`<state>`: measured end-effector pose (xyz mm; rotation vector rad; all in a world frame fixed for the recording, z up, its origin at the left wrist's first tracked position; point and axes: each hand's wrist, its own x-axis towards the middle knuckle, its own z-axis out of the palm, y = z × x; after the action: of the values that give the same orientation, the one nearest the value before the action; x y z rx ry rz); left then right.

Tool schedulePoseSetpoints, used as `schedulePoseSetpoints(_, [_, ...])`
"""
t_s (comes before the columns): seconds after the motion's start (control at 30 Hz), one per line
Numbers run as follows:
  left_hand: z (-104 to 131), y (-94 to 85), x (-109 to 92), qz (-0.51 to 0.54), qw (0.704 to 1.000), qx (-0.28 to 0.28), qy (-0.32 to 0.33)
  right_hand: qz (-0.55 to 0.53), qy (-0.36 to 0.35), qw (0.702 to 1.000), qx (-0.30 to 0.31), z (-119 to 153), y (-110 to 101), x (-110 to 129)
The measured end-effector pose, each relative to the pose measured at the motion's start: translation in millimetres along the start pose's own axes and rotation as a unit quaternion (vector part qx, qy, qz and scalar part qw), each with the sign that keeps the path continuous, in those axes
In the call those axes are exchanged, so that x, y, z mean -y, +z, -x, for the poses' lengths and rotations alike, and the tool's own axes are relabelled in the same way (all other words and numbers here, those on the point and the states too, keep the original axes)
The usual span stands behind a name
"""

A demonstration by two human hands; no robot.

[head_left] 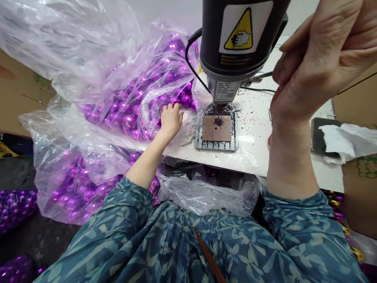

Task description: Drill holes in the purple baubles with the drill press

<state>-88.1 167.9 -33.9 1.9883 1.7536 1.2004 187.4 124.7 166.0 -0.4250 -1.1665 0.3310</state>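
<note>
My left hand (171, 119) is at the opening of a clear plastic bag (147, 112), its fingers spread beside shiny purple balls (186, 96); nothing shows in its grasp. My right hand (312, 59) is raised at the upper right beside the black drill press (244, 47), its fingers curled. What those fingers hold, if anything, is hidden. Below the drill head lies a brown square plate (216, 133) with a small dark hole, on a slotted grey metal base (216, 146). Dark shavings are scattered on the plate and around it.
The white table (253, 149) carries the bag and the machine. More bagged purple balls (79, 188) hang below its left edge. At the right are a dark flat object (319, 137), a white cloth (338, 139) and a cardboard box (361, 188). Black cables run behind the drill press.
</note>
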Motion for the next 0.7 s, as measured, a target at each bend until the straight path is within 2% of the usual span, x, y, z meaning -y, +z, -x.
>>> schedulePoseSetpoints(0.07, [-19.6,7.4,-10.2,-0.045,0.998,0.044,-0.021,0.02,0.01,1.0,0.02,1.6,-0.7,2.6])
schedulePoseSetpoints(0.2, [-41.8,32.6,-42.9,-0.108,0.982,0.136,-0.069,0.037,0.018,0.999,0.019,2.5,-0.6,10.1])
schedulePoseSetpoints(0.33, [-57.5,47.8,-56.1,-0.071,0.982,0.136,-0.109,0.048,0.027,0.998,0.012,2.9,0.4,14.7])
schedulePoseSetpoints(0.43, [-59.8,46.9,-51.4,0.063,0.979,0.123,-0.149,0.043,0.016,0.999,0.009,5.5,0.0,13.8])
schedulePoseSetpoints(0.53, [-55.7,36.2,-41.1,0.236,0.934,0.106,-0.245,0.039,-0.001,0.999,0.007,8.9,-1.8,10.8])
schedulePoseSetpoints(0.63, [-51.3,18.4,-29.7,0.372,0.865,0.059,-0.333,0.043,-0.01,0.999,0.009,11.3,-4.1,9.5])
schedulePoseSetpoints(0.7, [-47.4,5.6,-25.5,0.448,0.819,0.043,-0.355,0.047,-0.013,0.999,0.013,12.1,-5.3,10.2])
